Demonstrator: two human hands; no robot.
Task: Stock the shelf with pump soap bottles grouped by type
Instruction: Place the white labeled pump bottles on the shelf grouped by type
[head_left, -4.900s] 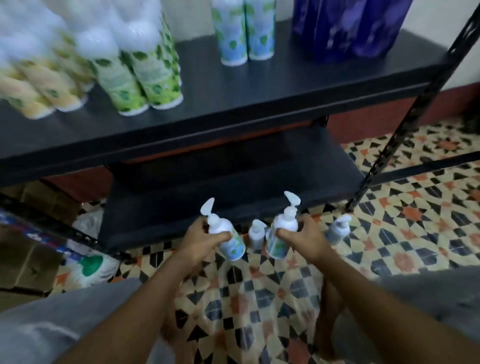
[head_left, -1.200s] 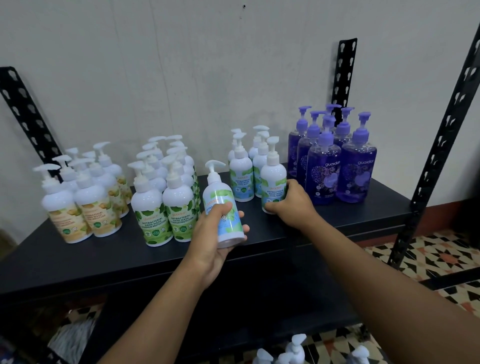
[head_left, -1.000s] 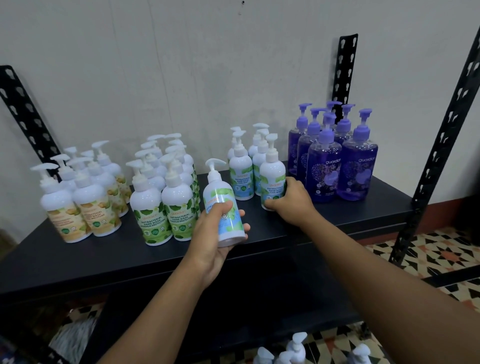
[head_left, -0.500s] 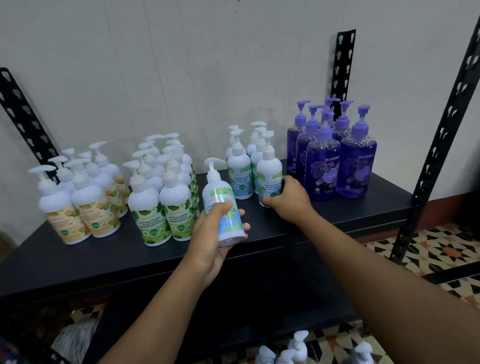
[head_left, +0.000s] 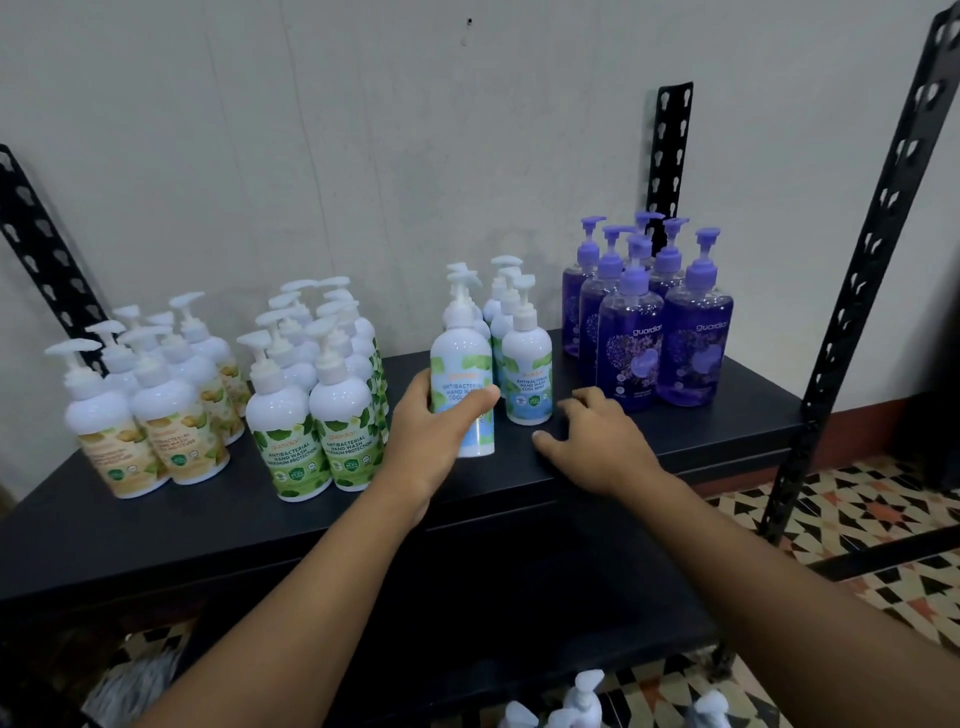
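White plastic fills the left hand (head_left: 434, 441): thumb and fingers curl round a mint bottle (head_left: 461, 364), held upright at the front of the shelf (head_left: 156, 530). Whether its base touches the board I cannot tell. Just right of that hand stands the mint group (head_left: 527, 374), its front bottle beside the held one. The right hand (head_left: 597, 444) lies low over the board just right of that group, fingers loosely bent and spread, holding nothing. Beyond this hand and to its right stand the purple bottles (head_left: 696, 343). Just left of the left hand are the green bottles (head_left: 311, 431), and farther left the yellow bottles (head_left: 148, 431). Below both arms, on the patterned floor (head_left: 857, 499), more white pump tops (head_left: 587, 688) show.
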